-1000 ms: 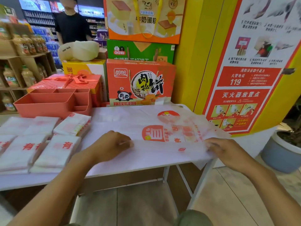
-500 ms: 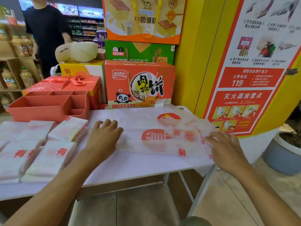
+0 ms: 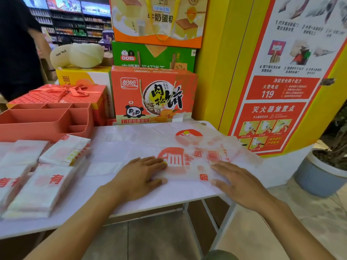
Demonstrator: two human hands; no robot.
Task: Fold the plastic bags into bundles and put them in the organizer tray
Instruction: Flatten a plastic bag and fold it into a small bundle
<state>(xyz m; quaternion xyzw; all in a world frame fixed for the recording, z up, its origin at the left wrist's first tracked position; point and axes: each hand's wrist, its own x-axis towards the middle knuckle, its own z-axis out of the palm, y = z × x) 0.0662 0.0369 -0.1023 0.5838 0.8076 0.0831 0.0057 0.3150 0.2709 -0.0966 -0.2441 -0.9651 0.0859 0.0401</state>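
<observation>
Taking stock: early stage, we judge.

Item one: a plastic bag [image 3: 187,145], white with red print, lies spread flat on the counter [image 3: 169,198], its right edge hanging past the counter's end. It is not yet folded into a bundle.

Left grip [image 3: 139,177] and right grip [image 3: 242,184]: both lie flat with fingers straight, palms pressing the bag's near part and clasping nothing.

Item two: stacks of folded bags [image 3: 37,186] sit at the counter's left (finished bundles or waiting stock, we cannot tell).

Item three: the organizer tray [image 3: 45,119], coral, stands behind the stacks. We see no bag in the compartments that show.

Left to do, by our reckoning: folding this bag, and all the placing.

Unclear: the tray's left end and the nearest stacks run off the frame, compartment floors are partly hidden by their walls, and the bag's far edge blends into the white counter.
</observation>
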